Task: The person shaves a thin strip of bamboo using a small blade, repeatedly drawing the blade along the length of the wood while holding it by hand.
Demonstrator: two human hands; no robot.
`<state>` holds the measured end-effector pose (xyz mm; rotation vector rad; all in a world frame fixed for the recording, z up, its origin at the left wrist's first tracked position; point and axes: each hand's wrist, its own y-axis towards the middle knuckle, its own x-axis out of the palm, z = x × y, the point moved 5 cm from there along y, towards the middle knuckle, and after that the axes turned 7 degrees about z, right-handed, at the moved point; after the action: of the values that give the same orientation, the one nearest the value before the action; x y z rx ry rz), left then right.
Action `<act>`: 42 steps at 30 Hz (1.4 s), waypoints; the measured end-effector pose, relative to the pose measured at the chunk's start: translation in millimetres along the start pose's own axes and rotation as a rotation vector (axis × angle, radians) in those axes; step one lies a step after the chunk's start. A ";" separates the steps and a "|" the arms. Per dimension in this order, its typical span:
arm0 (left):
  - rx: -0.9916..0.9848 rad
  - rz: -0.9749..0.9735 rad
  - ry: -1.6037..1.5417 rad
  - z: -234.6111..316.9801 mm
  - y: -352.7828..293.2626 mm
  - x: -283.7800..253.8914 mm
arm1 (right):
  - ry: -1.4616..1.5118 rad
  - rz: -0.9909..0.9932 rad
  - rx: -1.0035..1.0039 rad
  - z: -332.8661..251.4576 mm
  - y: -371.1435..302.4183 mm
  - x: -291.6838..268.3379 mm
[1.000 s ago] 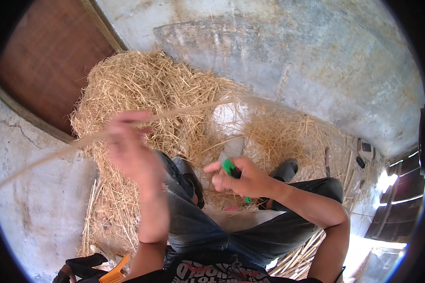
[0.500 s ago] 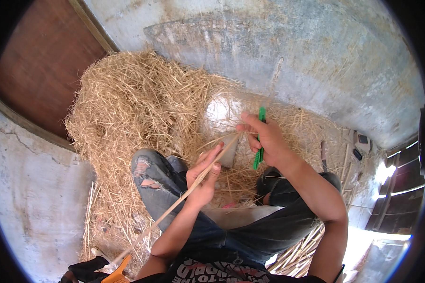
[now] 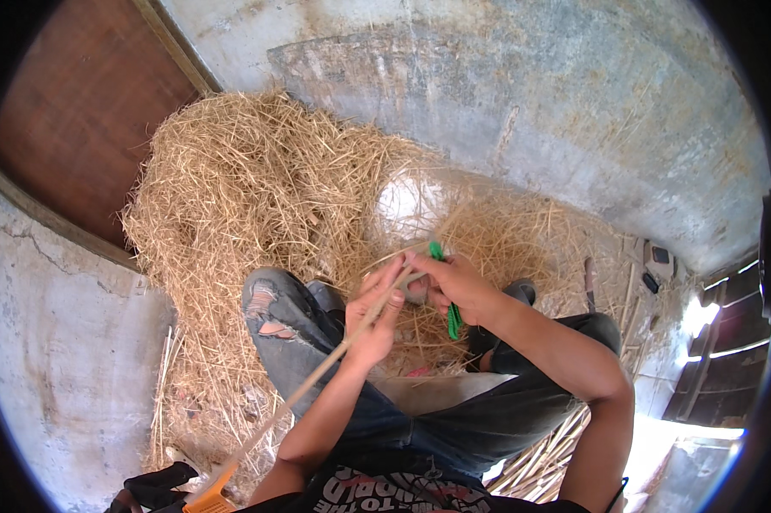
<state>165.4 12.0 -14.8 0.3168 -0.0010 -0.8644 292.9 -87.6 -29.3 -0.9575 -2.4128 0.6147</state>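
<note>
A long, thin pale stalk [image 3: 321, 368] runs slantwise up from the lower left and across my left hand. My left hand [image 3: 370, 323] is closed round its upper part, thumb on the near side. Close beside it, my right hand [image 3: 464, 289] pinches at the stalk's upper end. A slim green box cutter [image 3: 452, 321] is also held in my right hand, partly covered by the fingers. Whether its blade is out cannot be seen. Both hands are above the gap between my bent legs.
Loose straw [image 3: 232, 188] is heaped at left and spreads along the grey wall [image 3: 522, 94]. A knife-like tool [image 3: 589, 282] and a small dark object [image 3: 650, 283] lie at right. Cut stalks [image 3: 535, 462] lie by my right leg; an orange piece [image 3: 212, 496] is at lower left.
My right hand has come down and leftward with the box cutter, close against my left hand at the stalk's upper end. My left hand has barely moved.
</note>
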 end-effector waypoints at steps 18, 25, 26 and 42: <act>-0.587 -0.663 -0.445 6.0 -63.1 -23.8 | -0.146 0.474 -0.579 -102.3 -1.3 -78.3; -0.527 -0.285 -0.310 8.4 -48.7 -24.0 | -0.735 0.354 -0.785 -89.3 -10.7 -42.2; -0.504 -0.271 -0.285 7.6 -46.7 -24.4 | -0.831 0.315 -0.790 -86.8 -21.8 -28.5; -0.497 -0.145 -0.201 1.2 -41.2 -26.2 | -1.152 0.223 -1.068 -35.4 -26.5 20.2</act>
<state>117.5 6.3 -21.6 -0.2385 0.0502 -1.0056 286.5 -82.3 18.6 -1.5557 -3.8289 -0.2869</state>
